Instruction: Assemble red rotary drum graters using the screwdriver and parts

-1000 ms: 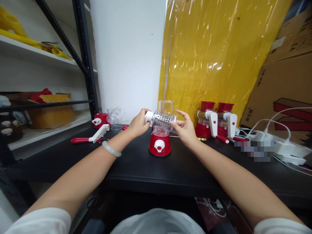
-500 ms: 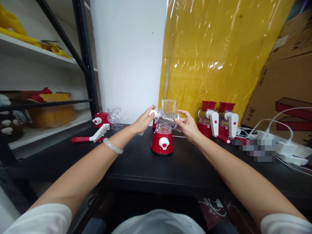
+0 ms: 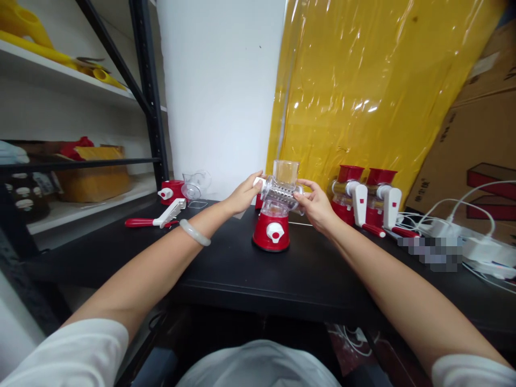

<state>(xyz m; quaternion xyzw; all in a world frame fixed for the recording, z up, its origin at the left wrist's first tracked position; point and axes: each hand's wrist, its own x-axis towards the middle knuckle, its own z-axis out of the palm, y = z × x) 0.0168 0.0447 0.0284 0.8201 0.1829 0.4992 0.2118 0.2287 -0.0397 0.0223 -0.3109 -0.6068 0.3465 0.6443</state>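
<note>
A drum grater stands on the black table before me, with a red base [image 3: 264,231], a white knob [image 3: 275,233] and a clear chute [image 3: 285,171]. Its perforated metal drum [image 3: 282,193] lies sideways within the clear housing. My left hand [image 3: 243,195] is closed around the drum's white end piece [image 3: 260,184]. On the other side, my right hand [image 3: 318,207] grips the right end of the clear housing between thumb and fingers. The fingers hide part of that end. No crank handle shows on this grater.
At left on the table [image 3: 226,269] lie a white crank with a red handle [image 3: 139,222] and a red base [image 3: 172,191] beside clear parts. Two assembled graters [image 3: 350,204] stand at right, near white cables and a power strip [image 3: 479,250]. A shelf rack [image 3: 147,107] borders the left.
The whole view has shifted slightly, so the scene sits a little further right. Both hands keep their hold on the grater, with hardly any visible movement.
</note>
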